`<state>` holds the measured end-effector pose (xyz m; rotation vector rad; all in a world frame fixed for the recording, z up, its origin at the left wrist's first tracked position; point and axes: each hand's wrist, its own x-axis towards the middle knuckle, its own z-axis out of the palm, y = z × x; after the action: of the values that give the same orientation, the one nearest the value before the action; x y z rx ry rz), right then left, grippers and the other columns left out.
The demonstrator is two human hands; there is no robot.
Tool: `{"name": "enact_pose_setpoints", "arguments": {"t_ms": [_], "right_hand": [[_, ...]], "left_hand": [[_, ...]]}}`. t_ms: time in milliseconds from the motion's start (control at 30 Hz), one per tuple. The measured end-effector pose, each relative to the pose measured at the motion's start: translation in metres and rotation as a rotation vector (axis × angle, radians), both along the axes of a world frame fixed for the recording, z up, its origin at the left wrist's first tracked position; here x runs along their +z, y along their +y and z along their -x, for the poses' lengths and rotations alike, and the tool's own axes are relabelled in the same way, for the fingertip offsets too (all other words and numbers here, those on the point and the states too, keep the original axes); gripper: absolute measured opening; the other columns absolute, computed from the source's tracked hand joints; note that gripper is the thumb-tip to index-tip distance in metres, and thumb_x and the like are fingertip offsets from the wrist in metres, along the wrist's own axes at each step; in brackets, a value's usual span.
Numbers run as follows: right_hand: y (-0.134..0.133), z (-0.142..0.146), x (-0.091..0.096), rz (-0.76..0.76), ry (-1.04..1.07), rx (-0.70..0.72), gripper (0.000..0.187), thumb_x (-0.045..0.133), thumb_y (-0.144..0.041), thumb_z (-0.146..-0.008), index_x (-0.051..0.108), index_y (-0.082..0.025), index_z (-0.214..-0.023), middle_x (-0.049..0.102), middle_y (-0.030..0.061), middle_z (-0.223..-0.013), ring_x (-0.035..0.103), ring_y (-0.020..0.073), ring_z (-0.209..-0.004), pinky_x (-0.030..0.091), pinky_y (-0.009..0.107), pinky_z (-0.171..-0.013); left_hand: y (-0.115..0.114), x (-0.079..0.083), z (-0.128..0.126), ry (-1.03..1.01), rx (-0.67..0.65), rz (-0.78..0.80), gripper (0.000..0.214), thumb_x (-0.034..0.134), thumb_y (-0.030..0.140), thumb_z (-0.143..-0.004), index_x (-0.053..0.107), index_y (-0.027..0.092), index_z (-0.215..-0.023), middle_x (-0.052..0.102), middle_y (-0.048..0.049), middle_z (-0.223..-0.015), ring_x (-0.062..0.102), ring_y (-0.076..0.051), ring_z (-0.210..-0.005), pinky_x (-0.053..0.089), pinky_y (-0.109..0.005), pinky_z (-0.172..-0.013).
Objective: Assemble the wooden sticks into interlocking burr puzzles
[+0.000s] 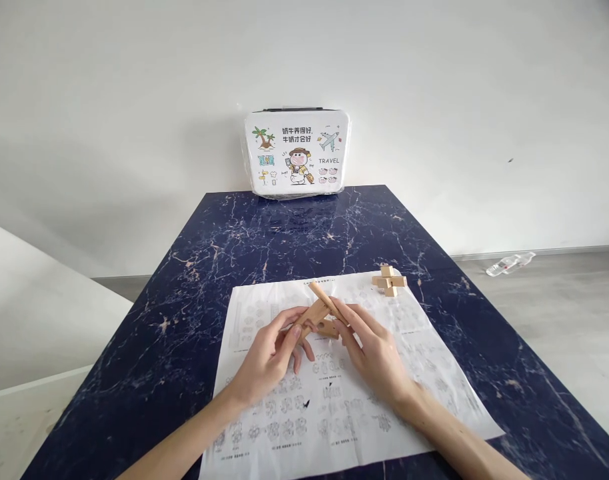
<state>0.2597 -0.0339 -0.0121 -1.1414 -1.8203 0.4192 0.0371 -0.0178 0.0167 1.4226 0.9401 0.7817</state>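
So, biggest first: most of the view is filled by a dark blue marbled tabletop (149, 347), pale veins all over it. Its near half is partly covered by a big creased paper sheet (359, 440) printed with little diagrams. At the far edge a white case (298, 160) is stood upright, wrapped in clear plastic and decorated with cartoons plus "TRAVEL". Over the sheet, a flat wooden piece (312, 315) is pinched between thumb and fingers in the left hand's (277, 343) grip, while a slim wooden stick (322, 293) is pinched in the right hand's (377, 347) grip, slanted across it. A shorter wooden block (328, 328) can be seen just below; which hand it's held by can't be told. Lastly, a small cross-shaped wooden puzzle (388, 282) is parked at the sheet's far right corner.
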Motion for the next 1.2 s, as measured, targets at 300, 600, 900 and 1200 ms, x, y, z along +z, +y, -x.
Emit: {"name": "enact_pose_setpoints", "arguments": {"t_ms": [300,600,900,1200], "right_hand": [[0.000,-0.003,0.001,-0.100,-0.183,0.012,0.063,0.041,-0.017,-0.114,0.027,-0.039,-0.172,0.072,0.0104,-0.120,0.078,0.0212,-0.090,0.069,0.032,-0.070],[0.001,-0.011,0.006,-0.068,-0.193,0.059,0.062,0.041,-0.015,-0.113,0.033,-0.038,-0.170,0.076,0.0088,-0.119,0.079,0.0191,-0.088,0.068,0.028,-0.070],[0.001,-0.014,0.013,-0.073,-0.200,0.111,0.062,0.040,-0.016,-0.113,0.030,-0.038,-0.171,0.077,0.0052,-0.100,0.072,0.0176,-0.068,0.060,0.027,-0.056],[-0.001,-0.010,0.009,-0.127,-0.278,0.054,0.063,0.038,-0.019,-0.115,0.021,-0.036,-0.173,0.072,0.0014,-0.086,0.064,0.0147,-0.055,0.050,0.024,-0.046]], "left_hand": [[0.003,0.007,0.002,-0.051,0.011,0.093,0.043,0.059,0.053,-0.108,0.050,0.020,-0.135,0.072,-0.0082,-0.098,0.069,-0.018,-0.072,0.048,-0.027,-0.053],[0.007,0.003,0.005,-0.090,-0.035,0.143,0.039,0.061,0.053,-0.107,0.047,0.023,-0.129,0.070,-0.0139,-0.124,0.066,-0.014,-0.069,0.041,-0.025,-0.051],[0.006,0.002,0.006,-0.100,-0.067,0.138,0.035,0.059,0.051,-0.109,0.048,0.023,-0.128,0.069,-0.0129,-0.122,0.063,-0.013,-0.070,0.038,-0.026,-0.053],[0.007,0.001,0.004,-0.147,-0.049,0.148,0.036,0.062,0.051,-0.107,0.048,0.023,-0.124,0.070,-0.0125,-0.121,0.067,-0.014,-0.069,0.042,-0.026,-0.052]]}}
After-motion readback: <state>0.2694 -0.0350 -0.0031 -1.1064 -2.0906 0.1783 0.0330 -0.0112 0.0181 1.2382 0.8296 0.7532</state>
